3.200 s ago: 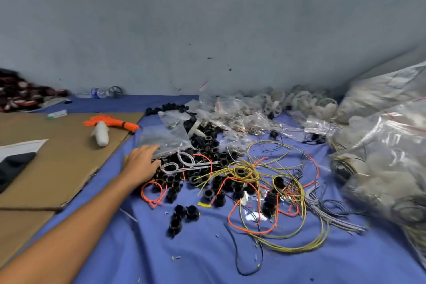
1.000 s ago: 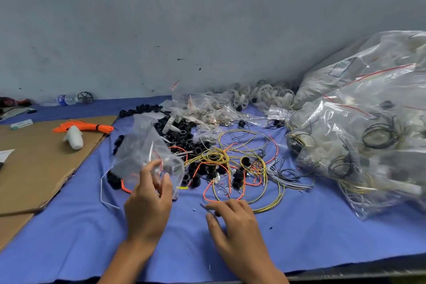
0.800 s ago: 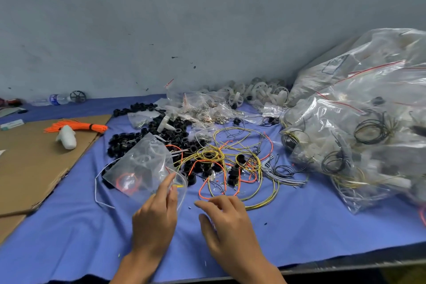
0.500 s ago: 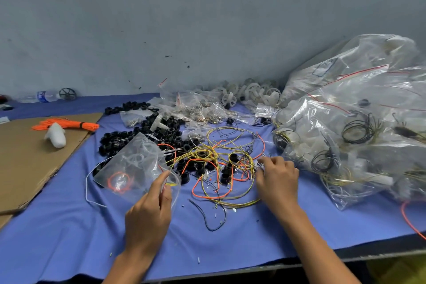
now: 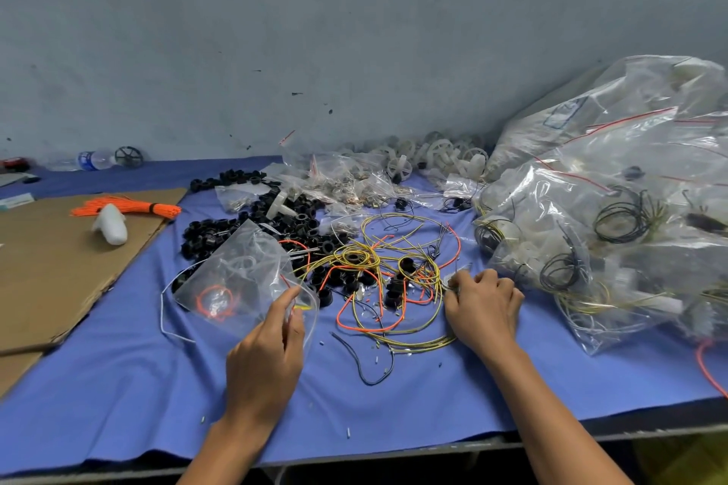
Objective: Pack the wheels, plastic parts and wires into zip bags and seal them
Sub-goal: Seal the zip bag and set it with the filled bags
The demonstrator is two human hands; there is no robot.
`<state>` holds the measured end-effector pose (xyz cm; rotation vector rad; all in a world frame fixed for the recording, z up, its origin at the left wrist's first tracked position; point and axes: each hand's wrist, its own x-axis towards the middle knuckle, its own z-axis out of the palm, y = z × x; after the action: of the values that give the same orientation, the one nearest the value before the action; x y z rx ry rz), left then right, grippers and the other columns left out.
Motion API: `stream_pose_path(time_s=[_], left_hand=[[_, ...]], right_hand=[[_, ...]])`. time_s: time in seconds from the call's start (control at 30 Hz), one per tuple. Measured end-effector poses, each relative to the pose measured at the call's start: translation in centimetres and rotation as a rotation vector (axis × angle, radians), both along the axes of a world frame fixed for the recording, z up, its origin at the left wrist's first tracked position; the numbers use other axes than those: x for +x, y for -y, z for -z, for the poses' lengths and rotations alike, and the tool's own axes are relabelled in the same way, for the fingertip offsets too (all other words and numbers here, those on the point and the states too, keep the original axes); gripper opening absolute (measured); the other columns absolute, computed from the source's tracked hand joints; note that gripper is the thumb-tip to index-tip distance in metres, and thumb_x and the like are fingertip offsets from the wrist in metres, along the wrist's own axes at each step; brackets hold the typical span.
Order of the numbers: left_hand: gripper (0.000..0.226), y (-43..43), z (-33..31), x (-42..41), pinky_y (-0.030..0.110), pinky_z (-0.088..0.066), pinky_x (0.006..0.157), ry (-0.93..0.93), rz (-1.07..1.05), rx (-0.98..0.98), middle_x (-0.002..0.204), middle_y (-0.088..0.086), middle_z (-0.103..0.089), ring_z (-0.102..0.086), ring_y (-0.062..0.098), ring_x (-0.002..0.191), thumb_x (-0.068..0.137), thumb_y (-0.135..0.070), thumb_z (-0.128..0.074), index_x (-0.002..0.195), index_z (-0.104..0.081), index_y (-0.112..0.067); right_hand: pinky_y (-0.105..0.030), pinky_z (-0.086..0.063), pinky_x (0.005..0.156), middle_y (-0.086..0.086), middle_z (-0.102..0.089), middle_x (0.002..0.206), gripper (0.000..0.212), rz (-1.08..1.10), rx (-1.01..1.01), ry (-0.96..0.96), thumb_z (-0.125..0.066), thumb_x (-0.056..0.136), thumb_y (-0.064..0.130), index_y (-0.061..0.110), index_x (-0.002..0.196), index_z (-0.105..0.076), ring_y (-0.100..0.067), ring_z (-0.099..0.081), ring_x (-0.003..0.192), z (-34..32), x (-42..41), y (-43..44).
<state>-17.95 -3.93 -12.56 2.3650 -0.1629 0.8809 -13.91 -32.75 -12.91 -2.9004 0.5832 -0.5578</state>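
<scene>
The clear zip bag (image 5: 236, 276) lies on the blue bench (image 5: 118, 386), just left of the wires (image 5: 394, 287). A small orange loop (image 5: 214, 299) and some white bits sit inside it. The left hand (image 5: 264, 358) pinches the bag's near edge with its fingers. The right hand (image 5: 482, 311) rests on the right side of the tangled yellow and orange wires, fingers curled around a few thin ones. Black wheels (image 5: 244, 228) are piled behind the bag. White plastic parts (image 5: 433, 157) lie by the wall. Big full bags (image 5: 610, 209) sit on the right, and cardboard (image 5: 47, 268) on the left.
</scene>
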Motion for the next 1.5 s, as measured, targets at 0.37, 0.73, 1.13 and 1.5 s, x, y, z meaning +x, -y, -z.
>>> stream_pose_path(time_s=[0.37, 0.73, 1.13, 1.5], left_hand=[[0.033, 0.0, -0.3, -0.3, 0.038, -0.048, 0.053, -0.019, -0.001, -0.012, 0.077, 0.004, -0.071, -0.068, 0.034, 0.072, 0.095, -0.019, -0.063, 0.127, -0.062, -0.028], [0.036, 0.3, -0.6, -0.5, 0.038, -0.048, 0.052, -0.044, 0.019, -0.008, 0.077, 0.002, -0.072, -0.068, 0.033, 0.072, 0.095, -0.021, -0.062, 0.13, -0.06, -0.028], [0.037, 0.6, -1.0, -1.3, 0.036, -0.042, 0.051, -0.01, 0.129, -0.076, 0.068, -0.015, -0.051, -0.06, 0.022, 0.064, 0.093, -0.013, -0.057, 0.12, -0.037, -0.029], [0.018, -0.1, -0.7, -1.7, 0.032, -0.041, 0.056, 0.077, 0.176, -0.033, 0.081, -0.006, -0.065, -0.059, 0.02, 0.069, 0.09, -0.028, -0.036, 0.105, -0.044, -0.032]], right_hand=[[-0.044, -0.037, 0.087, -0.015, -0.056, 0.104, 0.017, 0.024, 0.254, 0.578, -0.075, 0.082, 0.03, 0.016, 0.089, -0.068, -0.038, -0.051, 0.095, -0.4, -0.5, 0.3], [-0.029, -0.037, 0.05, 0.009, -0.051, 0.055, 0.038, -0.123, 1.195, 0.855, -0.044, 0.102, 0.044, 0.023, 0.071, -0.055, -0.013, -0.044, 0.05, -3.3, -0.8, 0.8], [-0.025, -0.039, 0.044, -0.002, -0.057, 0.057, 0.026, -0.851, 1.283, -0.104, -0.05, 0.101, 0.022, 0.018, 0.087, -0.071, -0.015, -0.046, 0.045, -3.7, -4.9, -10.2], [-0.021, -0.023, 0.042, -0.005, -0.043, 0.068, 0.017, -0.784, 1.147, -0.469, -0.045, 0.095, 0.011, 0.02, 0.086, -0.055, -0.011, -0.03, 0.045, -6.1, -0.3, -14.8]])
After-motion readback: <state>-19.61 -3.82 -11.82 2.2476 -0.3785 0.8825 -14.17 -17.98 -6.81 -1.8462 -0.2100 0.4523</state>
